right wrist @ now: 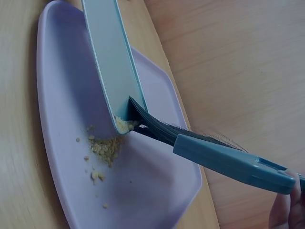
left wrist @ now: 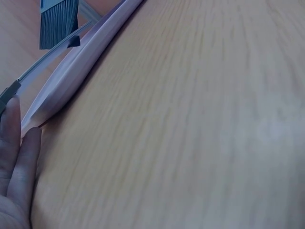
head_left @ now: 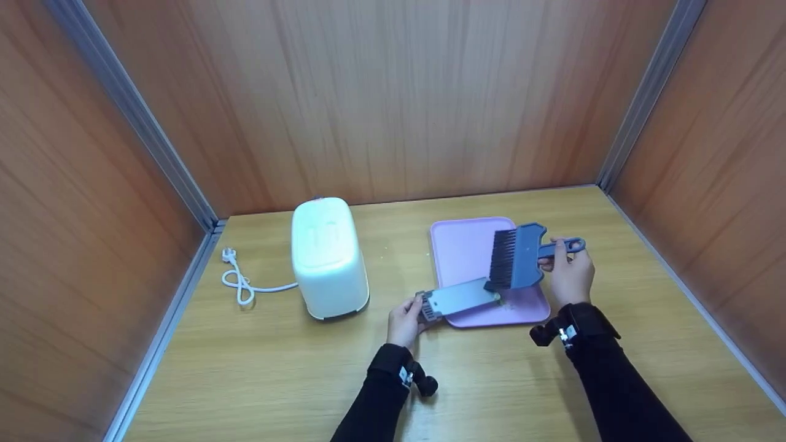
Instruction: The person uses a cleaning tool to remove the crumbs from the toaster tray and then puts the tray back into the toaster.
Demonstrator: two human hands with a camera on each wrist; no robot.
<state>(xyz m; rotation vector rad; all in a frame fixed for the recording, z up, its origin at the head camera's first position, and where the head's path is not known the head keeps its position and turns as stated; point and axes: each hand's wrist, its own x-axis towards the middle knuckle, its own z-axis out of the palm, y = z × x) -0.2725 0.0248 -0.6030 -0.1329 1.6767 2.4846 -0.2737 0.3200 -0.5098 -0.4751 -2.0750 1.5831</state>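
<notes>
I have the left hand (head_left: 403, 323) at the tray's near left corner, thumb and fingers closed together on the ridged end of the dustpan (head_left: 460, 298); the pan reaches over the tray's rim. The right hand (head_left: 571, 279) pinches the handle of the brush (head_left: 527, 255) beyond the right rim, thumb against curled fingers, the bristles bent over the pan's front lip. Some crumbs (right wrist: 106, 150) lie on the tray (head_left: 466, 245) just off that lip, and others sit inside it; I can't tell whether the lip touches the tray. For room, I count a strip of tabletop (head_left: 276, 380) from the tray's right edge to the right wall (head_left: 706, 184), a narrower one behind toward the back wall (head_left: 393, 110), and a gap on the left before the white appliance (head_left: 325, 258), whose cord (head_left: 270, 288) trails farther left, well apart from both hands.
</notes>
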